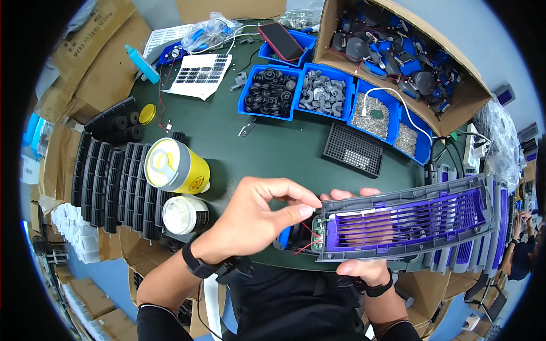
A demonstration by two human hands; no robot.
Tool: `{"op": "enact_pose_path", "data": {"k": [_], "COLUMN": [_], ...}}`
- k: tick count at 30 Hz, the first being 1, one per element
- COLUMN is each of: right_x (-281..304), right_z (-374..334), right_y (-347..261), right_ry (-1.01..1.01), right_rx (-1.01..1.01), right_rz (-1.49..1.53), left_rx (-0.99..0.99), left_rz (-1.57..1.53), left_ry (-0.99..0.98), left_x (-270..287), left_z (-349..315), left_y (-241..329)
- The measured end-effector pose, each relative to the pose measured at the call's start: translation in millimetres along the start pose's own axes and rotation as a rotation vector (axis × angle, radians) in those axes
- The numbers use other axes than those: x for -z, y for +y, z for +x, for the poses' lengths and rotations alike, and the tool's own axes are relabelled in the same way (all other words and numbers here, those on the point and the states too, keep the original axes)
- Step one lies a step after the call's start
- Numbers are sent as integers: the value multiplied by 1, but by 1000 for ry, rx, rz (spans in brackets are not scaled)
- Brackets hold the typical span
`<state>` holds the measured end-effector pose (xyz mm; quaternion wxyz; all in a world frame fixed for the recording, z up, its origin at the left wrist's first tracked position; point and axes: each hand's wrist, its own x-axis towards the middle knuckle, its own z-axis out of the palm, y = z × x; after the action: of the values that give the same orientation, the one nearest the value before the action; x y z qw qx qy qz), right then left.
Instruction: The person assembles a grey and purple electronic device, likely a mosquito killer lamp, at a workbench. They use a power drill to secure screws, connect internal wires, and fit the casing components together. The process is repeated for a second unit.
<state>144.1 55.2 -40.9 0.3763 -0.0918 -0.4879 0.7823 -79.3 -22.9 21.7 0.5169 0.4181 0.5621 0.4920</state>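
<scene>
My right hand [368,271] supports a long grey frame with a purple slatted grille [449,213] from below. Its thumb is at the near edge and its fingers are at the far edge and behind the slats. At the frame's left end sits a small green circuit board [319,234] with thin red wires [306,249] running off it. My left hand [250,213] reaches to the frame's upper left corner, thumb and forefinger pinched together just above the board. What lies between those fingertips is too small to make out. A blue and dark part below the wires is mostly hidden.
Blue bins hold black wheels [270,91], grey clips [322,92] and screws [369,116]. A perforated black tray [352,150] lies before them. A carton [478,85] of motor parts is far right. Left are a yellow tub [193,170], white jar [181,215] and black rollers [114,182].
</scene>
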Motion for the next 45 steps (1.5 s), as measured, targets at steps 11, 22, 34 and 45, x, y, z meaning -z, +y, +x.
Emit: {"op": "enact_pose_path", "data": {"k": [11, 22, 34, 45], "right_x": [1, -1, -2, -2], "right_z": [-1, 1, 0, -1], "right_y": [-1, -2, -4, -4], "right_ry": [-31, -33, -42, -52], "right_rx": [-20, -20, -22, -12], "right_rz": [-21, -29, -37, -50], "left_rx": [-360, -444, -508, -576], "left_rz": [591, 630, 670, 698], "left_ry": [-33, -42, -31, 10], "left_x": [-6, -6, -11, -18], "left_z": [-1, -1, 0, -2], "left_y": [-5, -10, -7, -8]}}
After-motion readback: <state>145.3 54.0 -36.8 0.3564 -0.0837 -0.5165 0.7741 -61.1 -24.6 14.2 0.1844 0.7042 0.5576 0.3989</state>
